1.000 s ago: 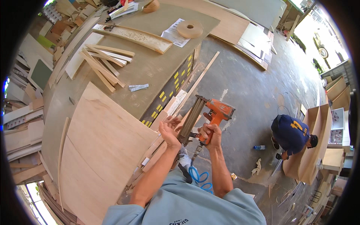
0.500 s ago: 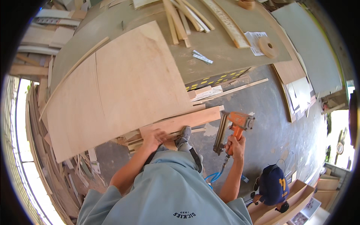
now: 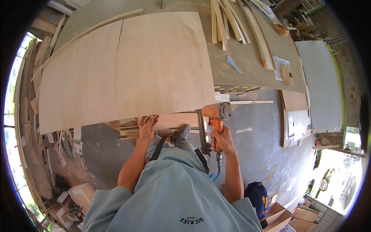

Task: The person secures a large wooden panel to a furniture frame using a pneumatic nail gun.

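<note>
My right hand [image 3: 224, 140] grips the handle of an orange pneumatic nail gun [image 3: 212, 111]. The gun's head is close to the near right corner of a large plywood panel [image 3: 158, 62]; I cannot tell if they touch. From the base of its handle hangs a blue air hose [image 3: 217, 173]. My left hand [image 3: 147, 127] is at the panel's near edge, its fingers stretched toward it, with nothing visible in them. A thin seam or line crosses the panel. Below its edge, reddish-brown boards [image 3: 174, 120] lie near my feet, partly hidden.
The panel lies on a broad workbench [image 3: 181, 27] and overhangs it. Wood strips [image 3: 224, 21], a tape roll [image 3: 287, 75] and grey strips [image 3: 234, 65] rest there. A person [image 3: 256, 197] crouches at lower right by a wooden box [image 3: 276, 214]. Scrap wood lines the left.
The nail gun has moved left, up to the panel's corner. My left hand has reached the panel's near edge. The whole view has turned, and the crouching person now shows only in part.
</note>
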